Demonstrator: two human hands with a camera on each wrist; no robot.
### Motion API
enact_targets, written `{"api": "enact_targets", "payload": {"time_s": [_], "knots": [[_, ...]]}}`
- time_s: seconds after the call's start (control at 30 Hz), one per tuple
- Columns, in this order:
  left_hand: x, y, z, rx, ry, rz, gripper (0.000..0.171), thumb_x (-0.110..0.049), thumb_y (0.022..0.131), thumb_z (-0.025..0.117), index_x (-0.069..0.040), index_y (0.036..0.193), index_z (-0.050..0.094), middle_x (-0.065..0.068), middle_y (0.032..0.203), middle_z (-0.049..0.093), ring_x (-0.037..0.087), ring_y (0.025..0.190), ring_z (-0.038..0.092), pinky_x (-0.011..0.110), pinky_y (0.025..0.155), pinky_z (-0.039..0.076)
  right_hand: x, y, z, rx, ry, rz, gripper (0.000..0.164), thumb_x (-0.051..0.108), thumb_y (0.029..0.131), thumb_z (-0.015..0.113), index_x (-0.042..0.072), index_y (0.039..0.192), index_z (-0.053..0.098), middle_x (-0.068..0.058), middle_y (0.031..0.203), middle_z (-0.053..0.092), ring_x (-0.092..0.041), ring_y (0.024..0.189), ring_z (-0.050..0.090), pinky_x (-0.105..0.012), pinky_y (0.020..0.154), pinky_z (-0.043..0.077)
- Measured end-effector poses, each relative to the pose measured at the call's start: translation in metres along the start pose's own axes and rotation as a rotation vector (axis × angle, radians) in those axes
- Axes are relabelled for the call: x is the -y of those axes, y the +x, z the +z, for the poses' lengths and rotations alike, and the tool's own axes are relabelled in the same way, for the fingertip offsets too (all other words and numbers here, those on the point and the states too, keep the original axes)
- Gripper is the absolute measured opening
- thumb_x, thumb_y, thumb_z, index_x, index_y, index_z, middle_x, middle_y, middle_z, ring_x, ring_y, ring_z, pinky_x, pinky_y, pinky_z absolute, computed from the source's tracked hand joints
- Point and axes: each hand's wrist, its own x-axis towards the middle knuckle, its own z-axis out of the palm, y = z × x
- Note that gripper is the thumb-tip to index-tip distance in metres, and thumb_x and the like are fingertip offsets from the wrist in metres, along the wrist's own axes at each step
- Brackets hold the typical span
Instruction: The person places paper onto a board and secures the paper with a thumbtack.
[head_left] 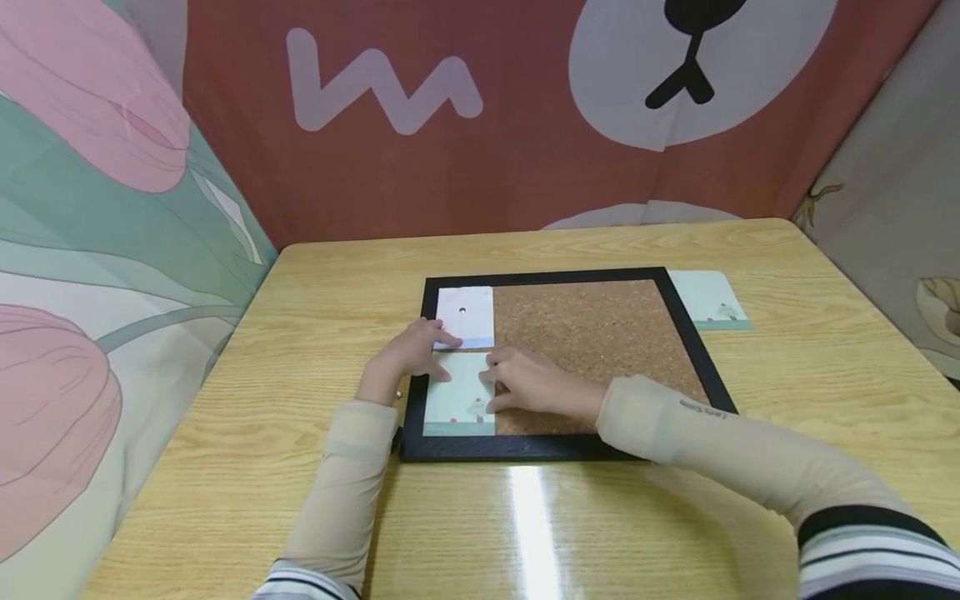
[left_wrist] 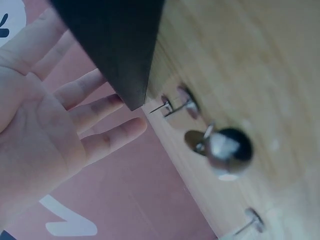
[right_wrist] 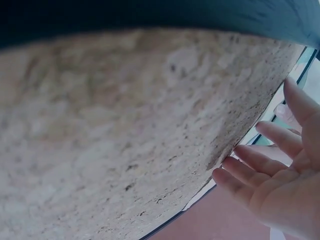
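Observation:
A pale green note card (head_left: 457, 392) with small printed trees lies on the left part of a black-framed corkboard (head_left: 592, 333). Just above it is a white card (head_left: 476, 321) with a round metal pushpin head (head_left: 462, 310) in it. My left hand (head_left: 411, 350) reaches over the frame's left side, its fingers spread across where the two cards meet. My right hand (head_left: 536, 382) touches the green card's right edge with extended fingers; in the right wrist view these fingers (right_wrist: 245, 172) line that edge. Neither palm appears to grip anything.
Several metal thumbtacks (left_wrist: 187, 102) lie on the wooden table (head_left: 330, 317) beside the frame's left side, close to my left wrist. Another green card (head_left: 708, 300) lies beyond the board's upper right corner. A patterned curtain (head_left: 510, 167) hangs behind the table.

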Motion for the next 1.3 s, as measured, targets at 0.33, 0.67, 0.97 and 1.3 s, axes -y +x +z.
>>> {"api": "enact_targets", "payload": {"time_s": [0.33,0.67,0.97,1.3], "knots": [[0.001,0.000,-0.003,0.020,0.034,0.027,0.052,-0.011,0.069,0.077,-0.011,0.118,0.060,0.015,0.138,0.035,0.031,0.128,0.024,0.042,0.101,0.022,0.002,-0.001,-0.002,0.057,-0.002,0.027,0.053,0.038,0.073,0.071,0.004,0.113,0.061,-0.013,0.104,0.054,-0.020,0.088,0.052,-0.032,0.071,0.045],[0.003,-0.003,-0.003,-0.007,0.010,0.044,0.046,-0.007,0.068,0.077,-0.008,0.112,0.063,0.012,0.132,0.043,0.027,0.125,0.032,0.039,0.100,0.026,0.002,0.001,-0.004,0.097,-0.002,0.053,0.054,0.038,0.075,0.070,0.004,0.115,0.060,-0.015,0.111,0.053,-0.025,0.101,0.051,-0.037,0.083,0.042],[0.008,-0.011,-0.002,-0.078,-0.065,0.061,0.059,-0.007,0.068,0.077,-0.006,0.122,0.054,0.008,0.128,0.049,0.025,0.121,0.038,0.038,0.097,0.031,0.001,0.002,-0.002,0.086,-0.016,0.030,0.053,0.040,0.073,0.071,0.005,0.112,0.062,-0.008,0.095,0.054,-0.015,0.077,0.047,-0.029,0.065,0.042],[0.019,-0.027,-0.005,-0.167,-0.041,-0.025,0.047,-0.007,0.075,0.072,-0.002,0.119,0.056,0.015,0.118,0.054,0.029,0.107,0.050,0.040,0.086,0.041,0.001,0.001,-0.001,0.075,-0.010,0.022,0.054,0.039,0.073,0.071,0.004,0.113,0.061,-0.006,0.091,0.052,-0.015,0.073,0.043,-0.028,0.062,0.038]]}}
